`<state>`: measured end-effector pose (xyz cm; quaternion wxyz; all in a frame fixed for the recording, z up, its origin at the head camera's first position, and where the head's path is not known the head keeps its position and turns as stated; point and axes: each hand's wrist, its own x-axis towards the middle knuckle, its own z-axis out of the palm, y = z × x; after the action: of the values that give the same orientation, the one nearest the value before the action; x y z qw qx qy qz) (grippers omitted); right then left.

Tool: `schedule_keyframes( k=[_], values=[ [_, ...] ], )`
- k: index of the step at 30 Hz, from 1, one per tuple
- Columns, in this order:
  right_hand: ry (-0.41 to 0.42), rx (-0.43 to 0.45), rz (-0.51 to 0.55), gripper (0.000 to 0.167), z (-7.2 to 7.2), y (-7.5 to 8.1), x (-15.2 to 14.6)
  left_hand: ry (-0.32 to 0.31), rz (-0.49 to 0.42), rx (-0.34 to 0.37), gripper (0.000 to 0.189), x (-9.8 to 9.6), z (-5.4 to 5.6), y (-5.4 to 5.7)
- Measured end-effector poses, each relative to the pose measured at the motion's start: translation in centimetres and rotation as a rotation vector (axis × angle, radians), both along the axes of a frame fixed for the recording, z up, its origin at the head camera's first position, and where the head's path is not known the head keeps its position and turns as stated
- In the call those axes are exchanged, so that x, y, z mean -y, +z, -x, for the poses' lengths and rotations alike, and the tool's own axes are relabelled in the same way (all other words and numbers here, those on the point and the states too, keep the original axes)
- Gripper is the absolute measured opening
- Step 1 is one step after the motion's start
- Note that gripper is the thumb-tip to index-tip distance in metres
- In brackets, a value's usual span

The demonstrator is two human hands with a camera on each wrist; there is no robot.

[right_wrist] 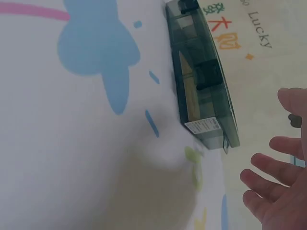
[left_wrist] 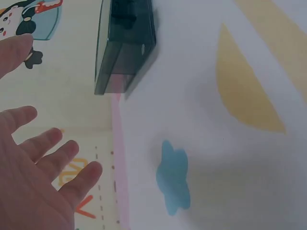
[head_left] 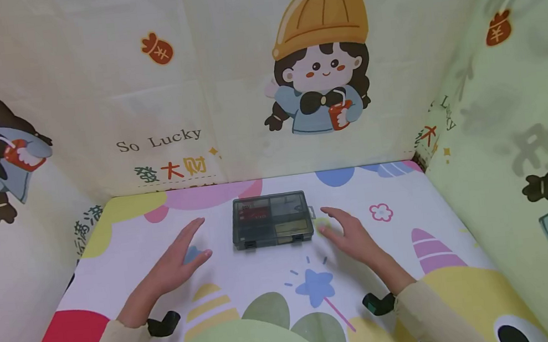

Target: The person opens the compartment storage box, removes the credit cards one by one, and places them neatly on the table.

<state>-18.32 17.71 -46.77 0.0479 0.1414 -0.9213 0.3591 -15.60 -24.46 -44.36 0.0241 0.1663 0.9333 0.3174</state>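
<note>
A dark, see-through plastic compartment box [head_left: 272, 220] lies closed on the table, two black latches along its near side. Through the lid I make out something red in the back left section and something yellowish at the front right; the contents are otherwise unclear. My left hand [head_left: 177, 263] hovers left of the box, fingers extended and apart from it. To the right, my right hand [head_left: 352, 235] is held near the box's small hanging tab, its fingers spread and holding nothing. A white printed label [right_wrist: 203, 125] shows on the box's end in the right wrist view.
The table cover [head_left: 236, 286] carries printed shapes, among them a blue star wand and a pale green form. Behind the table hangs a cream printed cloth [head_left: 230, 86], with further cloth along both sides. Dark wrist mounts [head_left: 163, 324] sit at the sleeve cuffs.
</note>
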Motion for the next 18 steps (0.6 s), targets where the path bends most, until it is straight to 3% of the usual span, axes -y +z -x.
schedule_keyframes(
  k=[6,18],
  values=[
    [-0.008,0.041,0.031,0.053,0.1,-0.2,0.6,0.011,-0.108,0.077,0.075,-0.7,0.3,-0.2],
    [-0.013,0.108,0.075,0.054,0.3,-0.5,1.5,0.031,-0.105,0.109,0.078,-1.6,0.5,-0.7]
  ],
)
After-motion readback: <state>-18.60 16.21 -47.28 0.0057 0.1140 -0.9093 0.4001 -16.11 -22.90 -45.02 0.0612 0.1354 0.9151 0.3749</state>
